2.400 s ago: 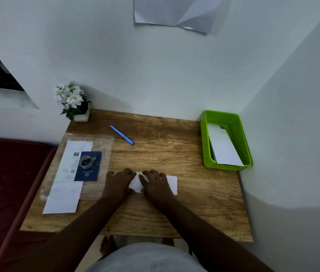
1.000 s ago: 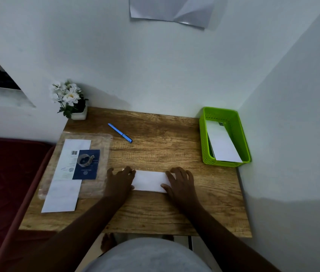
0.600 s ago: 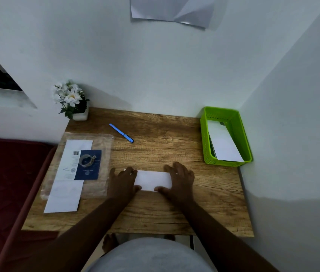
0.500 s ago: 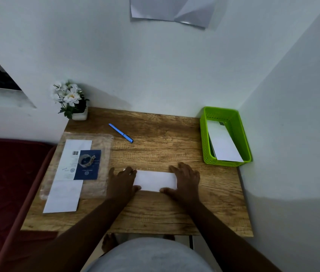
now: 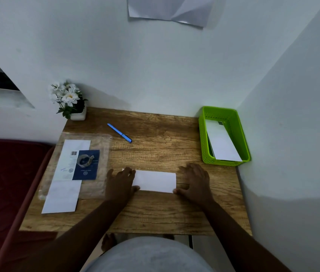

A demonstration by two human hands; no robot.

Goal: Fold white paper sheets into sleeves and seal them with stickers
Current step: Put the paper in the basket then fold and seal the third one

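Observation:
A folded white paper sheet [image 5: 155,181] lies flat on the wooden desk [image 5: 155,213] in front of me. My left hand [image 5: 120,182] presses palm-down on its left end, fingers spread. My right hand [image 5: 195,180] rests flat on the desk just past the sheet's right edge, thumb touching its near right corner. On the left, a clear plastic bag [image 5: 102,154] holds white sheets [image 5: 62,197] and a dark blue sticker card [image 5: 86,165] with a small tape roll [image 5: 84,160] on it.
A green plastic basket [image 5: 204,138] at the back right holds folded white paper [image 5: 223,144]. A blue pen [image 5: 119,132] lies at the back middle, and a small flower pot [image 5: 70,101] stands in the back left corner. White walls close the back and right.
My right hand has slid rightward along the folded sheet, from its middle to off its right end. My left hand stayed on the left end.

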